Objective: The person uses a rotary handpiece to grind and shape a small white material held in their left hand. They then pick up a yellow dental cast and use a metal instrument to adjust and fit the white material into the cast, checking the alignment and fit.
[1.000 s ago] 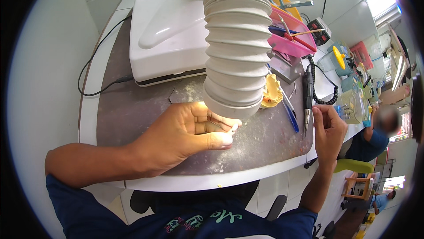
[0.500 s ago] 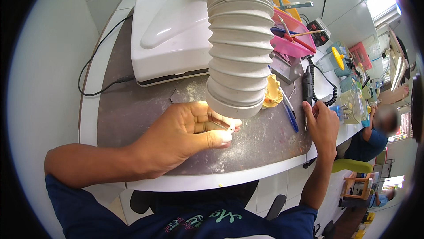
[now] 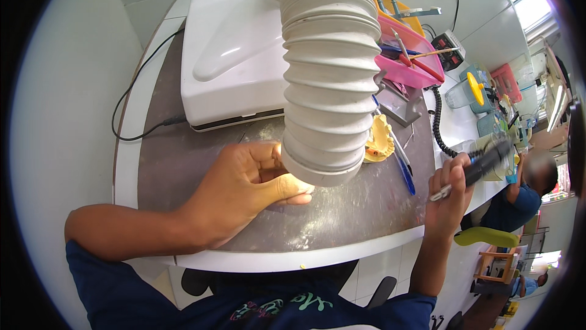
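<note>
Now, two hands work beneath a ribbed white suction hose (image 3: 329, 79).

Left hand (image 3: 244, 192) curls shut at the hose mouth, seemingly pinching something small that the hose hides; just right lies a yellow dental cast (image 3: 379, 141); farther right, the right hand (image 3: 450, 191) clamps a dark handpiece (image 3: 479, 168), tip pointing back toward the left hand.

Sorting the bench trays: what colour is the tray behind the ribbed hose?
Pink tray, seen in the head view.
</note>
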### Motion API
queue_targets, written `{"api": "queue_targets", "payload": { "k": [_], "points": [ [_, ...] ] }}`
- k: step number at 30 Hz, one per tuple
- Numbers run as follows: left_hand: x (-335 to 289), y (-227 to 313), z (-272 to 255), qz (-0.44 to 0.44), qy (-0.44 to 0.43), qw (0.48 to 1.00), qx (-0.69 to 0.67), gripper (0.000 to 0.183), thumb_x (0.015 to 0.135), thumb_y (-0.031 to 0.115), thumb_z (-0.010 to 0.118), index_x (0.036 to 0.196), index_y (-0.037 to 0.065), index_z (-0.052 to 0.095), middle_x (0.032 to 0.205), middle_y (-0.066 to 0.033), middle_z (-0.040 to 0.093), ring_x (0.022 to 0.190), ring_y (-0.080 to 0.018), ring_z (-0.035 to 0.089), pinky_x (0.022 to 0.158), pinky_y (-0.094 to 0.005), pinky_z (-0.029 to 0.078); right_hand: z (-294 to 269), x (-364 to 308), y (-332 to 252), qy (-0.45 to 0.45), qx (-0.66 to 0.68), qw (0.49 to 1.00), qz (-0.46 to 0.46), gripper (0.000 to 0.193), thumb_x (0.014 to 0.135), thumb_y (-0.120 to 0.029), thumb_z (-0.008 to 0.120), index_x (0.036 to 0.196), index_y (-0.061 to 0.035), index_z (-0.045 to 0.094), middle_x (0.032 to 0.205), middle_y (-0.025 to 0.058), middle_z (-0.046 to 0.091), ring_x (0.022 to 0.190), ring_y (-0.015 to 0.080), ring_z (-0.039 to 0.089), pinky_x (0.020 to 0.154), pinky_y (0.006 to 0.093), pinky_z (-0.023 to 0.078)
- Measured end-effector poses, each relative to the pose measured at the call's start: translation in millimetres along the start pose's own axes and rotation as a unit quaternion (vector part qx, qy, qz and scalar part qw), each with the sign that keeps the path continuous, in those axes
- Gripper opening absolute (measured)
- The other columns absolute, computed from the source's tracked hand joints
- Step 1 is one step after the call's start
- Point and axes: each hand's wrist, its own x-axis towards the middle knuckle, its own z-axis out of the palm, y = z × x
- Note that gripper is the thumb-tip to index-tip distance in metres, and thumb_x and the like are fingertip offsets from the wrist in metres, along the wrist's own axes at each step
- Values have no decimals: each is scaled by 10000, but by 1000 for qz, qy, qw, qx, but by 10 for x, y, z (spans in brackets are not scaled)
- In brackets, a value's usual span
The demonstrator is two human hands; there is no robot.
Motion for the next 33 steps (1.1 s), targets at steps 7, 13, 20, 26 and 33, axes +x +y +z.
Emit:
{"api": "queue_targets", "payload": {
  "k": [7, 13, 20, 26, 33],
  "points": [
    [41, 1, 3, 24, -5, 1000, -1, 295, 853, -48, 665, 1142, -51, 602, 1109, -80, 649, 1041, -137, 615, 945, -303, 543, 725, -146, -141, -249, -138, 957, -60, 176, 870, -113, 685, 987, 17, 663, 909, 163, 702, 788, 210, 686, 657, 309, 571],
    [22, -19, -6, 11, -9, 1000, -24, 309, 847, -61, 665, 1149, -45, 601, 1113, -74, 648, 1065, -137, 608, 937, -303, 547, 1059, -100, 65, -289, -182, 914, -219, 251, 700, -47, 819, 886, -20, 652, 751, 119, 679, 640, 207, 673, 530, 254, 515],
    [42, -40, -11, 21, -17, 999, -37, 278, 844, -46, 689, 1113, -46, 619, 1090, -70, 658, 1047, -130, 615, 917, -286, 547, 1076, -90, 177, -303, -189, 896, -265, 254, 700, -72, 822, 850, -16, 626, 734, 117, 666, 586, 197, 663, 521, 260, 526],
    [29, -57, -18, 35, -8, 999, -20, 241, 846, -17, 707, 1075, -42, 637, 1085, -71, 667, 1031, -130, 622, 905, -286, 544, 1086, -114, 169, -313, -199, 890, -266, 274, 702, -73, 831, 869, -8, 623, 745, 120, 673, 625, 210, 679, 539, 266, 542],
    [19, -62, -2, 50, 1, 999, 13, 212, 858, 36, 723, 1042, -35, 647, 1056, -65, 679, 1015, -122, 628, 899, -275, 527, 1085, -98, 106, -332, -234, 873, -272, 264, 705, -68, 829, 863, -4, 628, 753, 119, 677, 640, 212, 683, 538, 280, 553]
  ]
}}
